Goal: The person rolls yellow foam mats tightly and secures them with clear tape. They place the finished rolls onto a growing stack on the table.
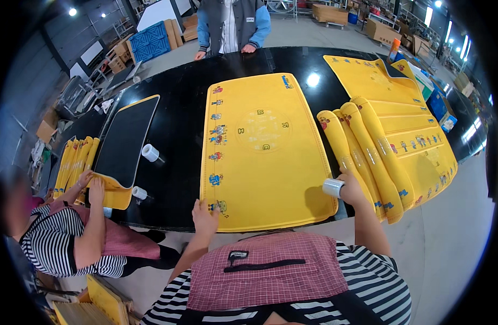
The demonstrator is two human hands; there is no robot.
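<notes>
A yellow mat (265, 179) printed with cartoon figures lies flat on the black table in front of me. At its near left corner, my left hand (205, 219) is closed on the edge, with part of the fingers hidden. My right hand (354, 188) grips a roll of clear film (333, 187), holding it over the mat's near right edge. Just right of that hand lie several rolled yellow mats (363, 146), side by side. They rest partly on more flat yellow mats (428, 162).
Two more film rolls, one of them white-looking (150, 153), stand left of my mat on the black table (178, 97). A co-worker (81, 233) at left handles a dark-backed mat (127, 143). Another person (234, 27) stands across the table. Boxes (441, 108) sit at far right.
</notes>
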